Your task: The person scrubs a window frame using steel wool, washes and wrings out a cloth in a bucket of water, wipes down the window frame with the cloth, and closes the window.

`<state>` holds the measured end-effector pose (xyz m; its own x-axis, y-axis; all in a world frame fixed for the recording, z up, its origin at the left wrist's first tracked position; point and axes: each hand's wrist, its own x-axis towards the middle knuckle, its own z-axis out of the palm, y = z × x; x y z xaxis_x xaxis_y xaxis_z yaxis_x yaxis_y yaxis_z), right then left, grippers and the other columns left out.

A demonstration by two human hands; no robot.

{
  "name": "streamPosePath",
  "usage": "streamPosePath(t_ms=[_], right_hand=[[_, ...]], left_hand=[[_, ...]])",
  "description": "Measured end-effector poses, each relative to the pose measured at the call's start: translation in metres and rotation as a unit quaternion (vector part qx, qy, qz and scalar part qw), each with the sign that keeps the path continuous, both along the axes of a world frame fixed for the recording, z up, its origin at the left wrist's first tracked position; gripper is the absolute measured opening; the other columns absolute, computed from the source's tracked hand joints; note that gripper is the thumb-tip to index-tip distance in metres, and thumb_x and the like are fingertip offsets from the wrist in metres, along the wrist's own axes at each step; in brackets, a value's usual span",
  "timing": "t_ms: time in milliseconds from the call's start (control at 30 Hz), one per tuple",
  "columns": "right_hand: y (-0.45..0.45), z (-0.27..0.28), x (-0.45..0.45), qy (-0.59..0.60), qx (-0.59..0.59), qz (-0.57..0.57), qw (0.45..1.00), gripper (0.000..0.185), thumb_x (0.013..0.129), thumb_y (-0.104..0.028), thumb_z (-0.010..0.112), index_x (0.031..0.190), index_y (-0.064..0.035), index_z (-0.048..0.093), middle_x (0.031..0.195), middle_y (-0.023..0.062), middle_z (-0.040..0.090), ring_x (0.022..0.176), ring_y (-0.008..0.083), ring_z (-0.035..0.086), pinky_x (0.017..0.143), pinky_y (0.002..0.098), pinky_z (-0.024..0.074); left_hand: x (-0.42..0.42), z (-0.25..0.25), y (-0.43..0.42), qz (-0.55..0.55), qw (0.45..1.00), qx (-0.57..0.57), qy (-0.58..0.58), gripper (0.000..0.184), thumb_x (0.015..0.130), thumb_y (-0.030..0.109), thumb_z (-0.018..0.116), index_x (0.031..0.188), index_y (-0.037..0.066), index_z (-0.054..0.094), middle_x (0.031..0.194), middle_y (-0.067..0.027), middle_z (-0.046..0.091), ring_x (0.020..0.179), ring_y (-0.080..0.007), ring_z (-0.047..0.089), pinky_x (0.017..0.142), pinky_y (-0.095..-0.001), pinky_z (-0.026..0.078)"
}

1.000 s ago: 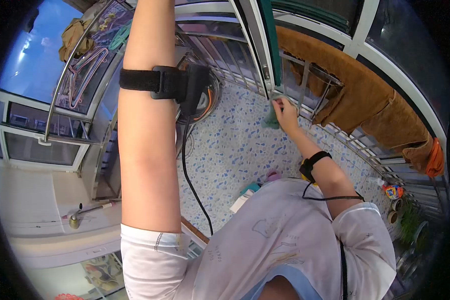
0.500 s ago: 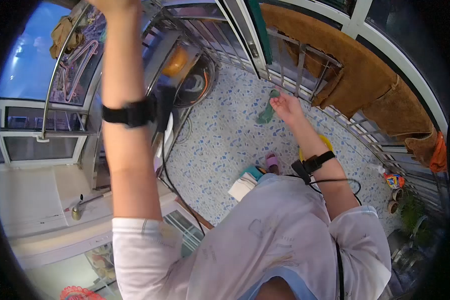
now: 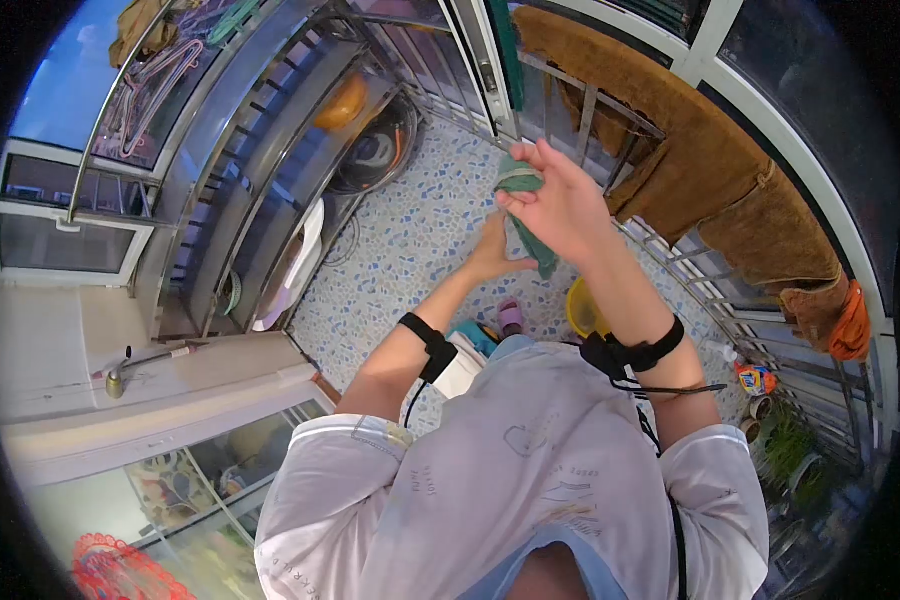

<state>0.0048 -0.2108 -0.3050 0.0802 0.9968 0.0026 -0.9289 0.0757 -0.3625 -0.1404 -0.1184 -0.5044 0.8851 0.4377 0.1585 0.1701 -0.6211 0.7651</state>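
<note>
My right hand (image 3: 567,200) pinches a green sock (image 3: 536,250) near its top, and the sock hangs down below the fingers. A folded part of it shows over my fingertips. Just left of the sock is my left hand (image 3: 492,248), its thumb stretched out and apart from the fingers. The thumb tip comes close to the sock; whether it touches, I cannot tell. Both wrists wear black straps with cables.
Brown cloths (image 3: 690,150) hang over the railing on the right. A metal shelf rack (image 3: 260,170) with an orange bowl (image 3: 342,103) stands at the left, hangers (image 3: 155,95) above it. On the floor is a yellow basin (image 3: 585,308); a faucet (image 3: 116,378) is at the lower left.
My left hand has come down from the upper left by the hangers to beside the sock. My right hand has raised the sock nearer to me.
</note>
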Motion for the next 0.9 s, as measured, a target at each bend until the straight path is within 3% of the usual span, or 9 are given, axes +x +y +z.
streamPosePath(t_ms=[200, 267, 300, 367, 433, 500, 567, 700, 900], right_hand=[[-0.050, 0.056, -0.008, -0.040, 0.080, 0.026, 0.996, 0.023, 0.096, -0.025, 0.050, 0.104, -0.0035, 0.054, 0.096, 0.0042, 0.054, 0.087, 0.0168, 0.054, 0.082, 0.0396, 0.0459], [-0.060, 0.058, -0.006, -0.062, 0.114, 0.037, 0.991, 0.021, 0.096, -0.023, 0.052, 0.105, -0.0035, 0.053, 0.096, 0.0034, 0.053, 0.088, 0.0145, 0.054, 0.081, 0.0389, 0.0462], [-0.064, 0.055, -0.004, -0.114, 0.121, 0.042, 0.985, 0.019, 0.094, -0.019, 0.054, 0.105, -0.0037, 0.053, 0.094, 0.0023, 0.053, 0.087, 0.0123, 0.054, 0.079, 0.0354, 0.0462], [-0.072, 0.051, 0.002, -0.163, 0.130, 0.046, 0.977, 0.018, 0.092, -0.015, 0.057, 0.106, -0.0039, 0.053, 0.093, 0.0012, 0.053, 0.086, 0.0100, 0.053, 0.078, 0.0320, 0.0462], [-0.080, 0.046, 0.010, -0.387, 0.071, -0.053, 0.918, 0.020, 0.089, -0.009, 0.060, 0.107, -0.0048, 0.051, 0.091, 0.0008, 0.053, 0.083, 0.0104, 0.053, 0.074, 0.0265, 0.0437], [-0.080, 0.029, 0.021, -0.424, 0.047, -0.095, 0.899, 0.021, 0.089, -0.007, 0.060, 0.108, -0.0046, 0.051, 0.089, -0.0005, 0.053, 0.083, 0.0087, 0.052, 0.074, 0.0252, 0.0434], [-0.073, -0.005, 0.032, -0.513, -0.012, -0.174, 0.840, 0.022, 0.090, -0.007, 0.059, 0.111, -0.0050, 0.054, 0.089, -0.0026, 0.056, 0.083, 0.0059, 0.051, 0.073, 0.0238, 0.0431], [-0.051, -0.057, 0.030, -0.509, -0.056, -0.268, 0.816, 0.021, 0.089, -0.008, 0.060, 0.110, -0.0072, 0.058, 0.079, -0.0024, 0.054, 0.074, 0.0057, 0.051, 0.067, 0.0229, 0.0429], [-0.018, -0.075, 0.012, -0.521, -0.075, -0.371, 0.765, 0.030, 0.091, -0.011, 0.057, 0.121, -0.0076, 0.057, 0.108, 0.0090, 0.066, 0.089, 0.0143, 0.060, 0.074, 0.0253, 0.0476]], left_hand=[[0.002, 0.013, -0.035, -0.024, 0.996, -0.070, -0.050, 0.087, 0.071, 0.030, 0.080, 0.138, 0.001, 0.033, 0.136, -0.0207, 0.042, 0.127, -0.0335, 0.040, 0.104, -0.0428, 0.032], [-0.002, -0.010, -0.043, 0.022, 0.993, -0.107, -0.044, 0.057, 0.081, 0.020, 0.069, 0.129, 0.001, 0.045, 0.124, -0.0190, 0.054, 0.116, -0.0291, 0.051, 0.096, -0.0400, 0.040], [-0.003, -0.008, -0.047, 0.023, 0.993, -0.106, -0.043, 0.057, 0.081, 0.020, 0.069, 0.129, 0.001, 0.045, 0.124, -0.0190, 0.054, 0.116, -0.0291, 0.051, 0.096, -0.0400, 0.040], [-0.007, -0.001, -0.050, 0.099, 0.964, -0.236, 0.071, 0.035, 0.089, 0.017, 0.055, 0.119, -0.001, 0.053, 0.106, -0.0163, 0.062, 0.099, -0.0250, 0.059, 0.086, -0.0350, 0.046], [-0.009, 0.040, -0.053, 0.140, 0.957, -0.222, 0.121, 0.032, 0.090, 0.017, 0.051, 0.116, -0.002, 0.054, 0.103, -0.0146, 0.063, 0.096, -0.0260, 0.059, 0.085, -0.0368, 0.046], [-0.015, 0.056, -0.053, 0.182, 0.945, -0.210, 0.174, 0.030, 0.090, 0.016, 0.047, 0.114, -0.002, 0.055, 0.100, -0.0129, 0.065, 0.092, -0.0269, 0.059, 0.084, -0.0385, 0.046], [-0.022, 0.058, -0.052, 0.237, 0.959, -0.147, -0.050, 0.029, 0.090, 0.019, 0.045, 0.107, -0.001, 0.058, 0.089, -0.0084, 0.066, 0.079, -0.0204, 0.058, 0.075, -0.0351, 0.047], [-0.025, 0.103, -0.047, 0.284, 0.916, -0.250, -0.136, 0.028, 0.097, 0.022, 0.045, 0.103, 0.000, 0.060, 0.092, -0.0024, 0.064, 0.082, -0.0105, 0.055, 0.076, -0.0259, 0.045], [-0.031, 0.143, -0.041, 0.295, 0.906, -0.265, -0.150, 0.032, 0.099, 0.029, 0.046, 0.111, 0.002, 0.058, 0.105, -0.0026, 0.062, 0.095, -0.0109, 0.054, 0.087, -0.0260, 0.042]])
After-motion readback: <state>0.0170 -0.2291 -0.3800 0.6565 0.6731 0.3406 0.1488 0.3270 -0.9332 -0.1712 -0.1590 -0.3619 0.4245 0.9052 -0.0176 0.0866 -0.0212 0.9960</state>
